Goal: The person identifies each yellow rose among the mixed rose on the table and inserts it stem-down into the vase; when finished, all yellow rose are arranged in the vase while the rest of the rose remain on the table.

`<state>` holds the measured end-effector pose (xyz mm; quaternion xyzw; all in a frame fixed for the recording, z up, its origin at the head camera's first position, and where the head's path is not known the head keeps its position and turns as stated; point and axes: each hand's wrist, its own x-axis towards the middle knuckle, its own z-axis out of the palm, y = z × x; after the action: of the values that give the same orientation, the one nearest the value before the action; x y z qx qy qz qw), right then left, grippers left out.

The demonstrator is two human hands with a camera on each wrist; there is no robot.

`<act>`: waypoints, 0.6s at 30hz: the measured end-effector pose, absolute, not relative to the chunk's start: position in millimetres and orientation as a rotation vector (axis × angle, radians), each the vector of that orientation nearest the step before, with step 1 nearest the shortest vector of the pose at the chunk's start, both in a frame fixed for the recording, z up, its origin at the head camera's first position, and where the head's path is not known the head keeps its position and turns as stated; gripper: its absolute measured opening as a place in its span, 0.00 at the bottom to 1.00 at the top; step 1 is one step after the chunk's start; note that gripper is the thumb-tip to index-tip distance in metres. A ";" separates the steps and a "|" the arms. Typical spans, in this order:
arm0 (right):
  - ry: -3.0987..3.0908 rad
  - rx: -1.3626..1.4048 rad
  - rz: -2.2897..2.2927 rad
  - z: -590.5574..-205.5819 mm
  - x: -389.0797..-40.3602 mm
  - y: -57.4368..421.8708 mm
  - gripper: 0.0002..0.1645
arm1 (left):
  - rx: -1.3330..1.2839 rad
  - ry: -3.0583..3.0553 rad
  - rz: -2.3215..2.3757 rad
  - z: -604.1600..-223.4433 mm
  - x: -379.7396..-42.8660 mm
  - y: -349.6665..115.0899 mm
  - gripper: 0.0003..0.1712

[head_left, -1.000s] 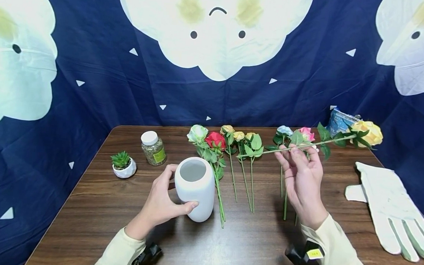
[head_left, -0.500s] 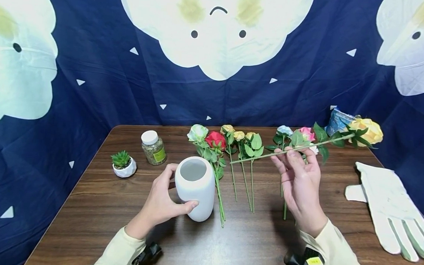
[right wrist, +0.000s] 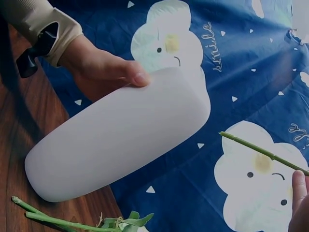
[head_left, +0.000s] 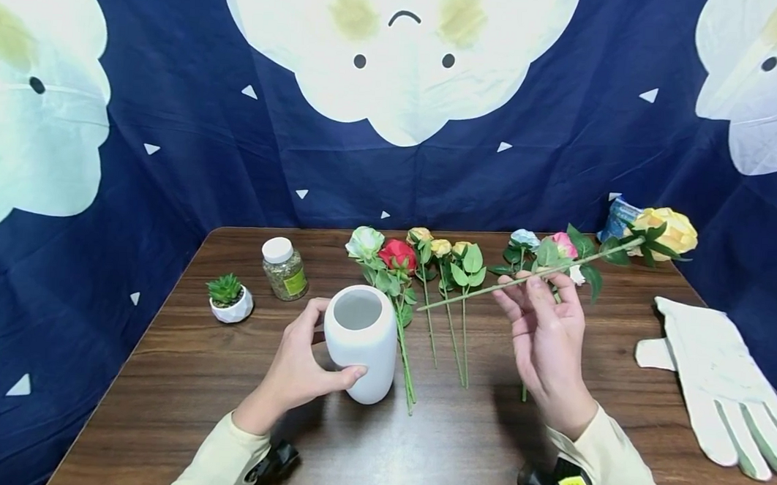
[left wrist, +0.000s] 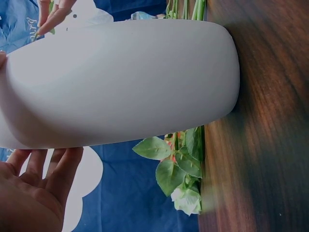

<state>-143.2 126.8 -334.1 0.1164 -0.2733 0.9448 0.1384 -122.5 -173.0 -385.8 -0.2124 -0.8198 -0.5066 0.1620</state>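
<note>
Since the earlier frame, the yellow rose (head_left: 669, 231) has tilted, its stem tip lower and closer to the vase (head_left: 366, 351). I see the vase upright on the wooden surface (head_left: 176, 392), the left grip (head_left: 302, 373) wrapped round its side; I judge it rigid, smooth, breakable — best held about the body. The right grip (head_left: 554, 346) pinches the rose mid-stem, raised above the surface; I expect it light and wiry — petals easily crushed. Beyond lie more flowers (head_left: 397, 256), then a blue backdrop (head_left: 431, 186).

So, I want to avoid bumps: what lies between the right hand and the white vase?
Head view: flower stems lie on the table there, and the held yellow rose's stem extends over some.
</note>
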 end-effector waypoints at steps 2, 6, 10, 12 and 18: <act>-0.782 0.364 2.735 -333.2 -142.5 125.5 0.03 | -0.612 -2.337 -1.445 -385.8 -122.9 -172.6 0.43; -0.787 0.413 2.732 -328.5 -142.8 121.0 0.03 | -0.618 -2.328 -1.448 -386.3 -123.1 -172.3 0.43; -0.815 0.456 2.716 -320.5 -144.8 114.8 0.02 | -0.620 -2.327 -1.451 -386.8 -122.9 -172.2 0.43; -0.823 0.474 2.713 -316.8 -145.6 111.7 0.02 | -0.619 -2.327 -1.455 -387.1 -123.1 -172.4 0.43; -0.870 0.518 2.705 -310.5 -147.4 104.2 0.02 | -0.631 -2.318 -1.450 -388.3 -123.6 -173.4 0.43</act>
<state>-147.4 104.2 -310.5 0.1780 -0.2988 0.9290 0.1262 -123.6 -173.4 -388.3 -0.2216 -0.8145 -0.5095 0.1672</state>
